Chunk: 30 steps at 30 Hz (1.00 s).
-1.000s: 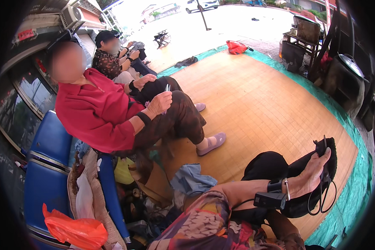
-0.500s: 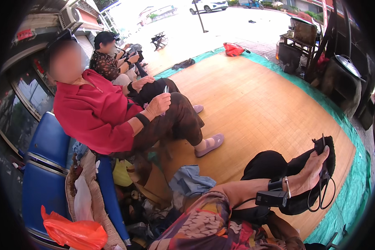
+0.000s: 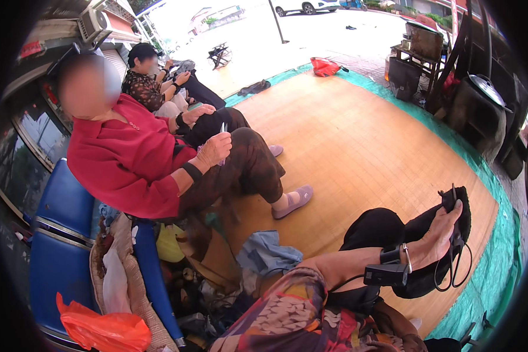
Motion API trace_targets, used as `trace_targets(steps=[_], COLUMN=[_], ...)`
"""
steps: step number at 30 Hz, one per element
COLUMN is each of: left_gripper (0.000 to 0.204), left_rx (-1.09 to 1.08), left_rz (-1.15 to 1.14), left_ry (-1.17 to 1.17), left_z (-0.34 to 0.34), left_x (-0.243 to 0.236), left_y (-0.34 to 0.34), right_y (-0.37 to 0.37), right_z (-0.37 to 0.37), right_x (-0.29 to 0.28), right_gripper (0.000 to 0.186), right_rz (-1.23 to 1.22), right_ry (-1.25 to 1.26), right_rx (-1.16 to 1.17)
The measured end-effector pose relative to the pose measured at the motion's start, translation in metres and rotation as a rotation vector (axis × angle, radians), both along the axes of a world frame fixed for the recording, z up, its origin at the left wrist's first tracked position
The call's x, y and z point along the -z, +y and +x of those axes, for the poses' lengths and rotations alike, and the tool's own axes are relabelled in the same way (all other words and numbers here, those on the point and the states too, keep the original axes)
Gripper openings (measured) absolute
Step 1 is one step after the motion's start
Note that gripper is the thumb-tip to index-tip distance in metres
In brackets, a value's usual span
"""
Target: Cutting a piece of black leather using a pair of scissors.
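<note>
My left hand reaches out at the right, its fingers curled against a black cloth piece. A small dark pointed object stands up by the fingertips; I cannot make out its kind. A black box-shaped device hangs at the wrist below a dark band and a light-coloured bangle. A thin black cable loops below the hand. Dark rounded cloth lies behind my forearm. My patterned sleeve fills the lower middle. My right hand does not show.
A person in a red top sits left, holding cards. Another person sits beyond. Blue seats hold an orange plastic bag. Blue cloth lies nearby. A tan mat rests on green sheeting; a stove-like drum stands right.
The view has shifted slightly, moving most things a little left. My left hand stays at the black cloth. The seated person in red still holds the cards.
</note>
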<state>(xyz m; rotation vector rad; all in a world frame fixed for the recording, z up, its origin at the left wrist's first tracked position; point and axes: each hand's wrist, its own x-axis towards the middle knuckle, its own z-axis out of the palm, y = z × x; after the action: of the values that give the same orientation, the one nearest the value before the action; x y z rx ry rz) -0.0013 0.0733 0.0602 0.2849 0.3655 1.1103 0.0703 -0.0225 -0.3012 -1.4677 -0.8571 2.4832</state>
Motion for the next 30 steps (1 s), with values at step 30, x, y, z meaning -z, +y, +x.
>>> trace_targets(steps=[30], left_gripper=[0.024], left_rx=[0.006], left_rz=[0.014], left_ry=[0.153], left_z=[0.039], left_x=[0.057], left_y=[0.027], right_y=[-0.003], right_z=[-0.032], right_x=[0.011], right_gripper=[0.029], right_rz=[0.125], right_ry=[0.001], right_rx=[-0.105])
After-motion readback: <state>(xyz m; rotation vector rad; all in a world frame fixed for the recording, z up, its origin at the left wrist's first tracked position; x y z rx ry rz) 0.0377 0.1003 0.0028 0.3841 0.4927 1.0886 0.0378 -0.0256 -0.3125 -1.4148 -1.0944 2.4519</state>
